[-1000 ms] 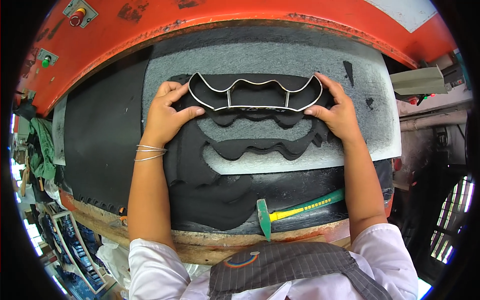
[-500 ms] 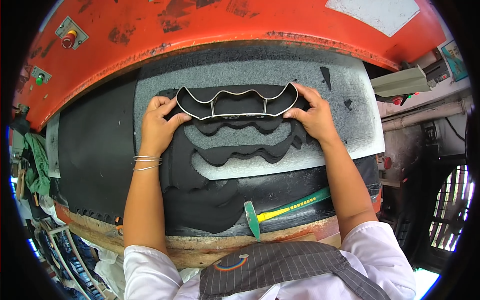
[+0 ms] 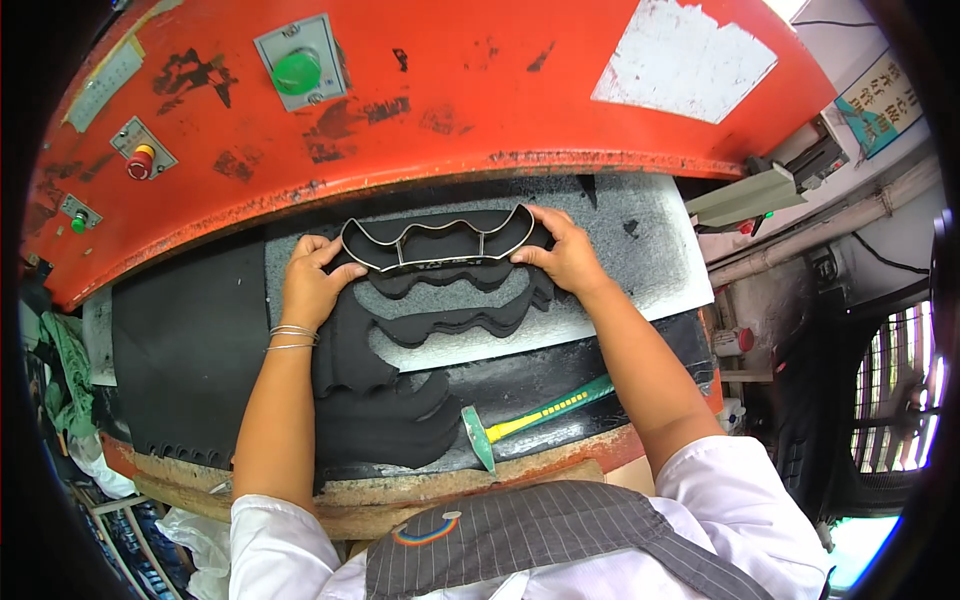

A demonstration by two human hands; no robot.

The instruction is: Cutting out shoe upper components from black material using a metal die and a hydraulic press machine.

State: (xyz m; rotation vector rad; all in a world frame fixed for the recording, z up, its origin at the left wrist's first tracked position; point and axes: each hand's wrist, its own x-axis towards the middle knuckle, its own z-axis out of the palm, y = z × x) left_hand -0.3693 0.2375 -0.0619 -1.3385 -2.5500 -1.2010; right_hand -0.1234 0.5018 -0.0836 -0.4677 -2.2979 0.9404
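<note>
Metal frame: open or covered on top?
Open: black material shows inside all three compartments of the metal frame, with left hand and right hand at its ends.

The left hand [image 3: 310,285] and right hand [image 3: 566,255] held a wavy metal frame [image 3: 440,262] between them; a black sheet [image 3: 185,350] lay left of the left hand, a hammer [image 3: 503,430] nearer the body than the right.

A green-and-yellow hammer [image 3: 540,414] lies slantwise, with what seems green cloth [image 3: 66,368] far left.
</note>
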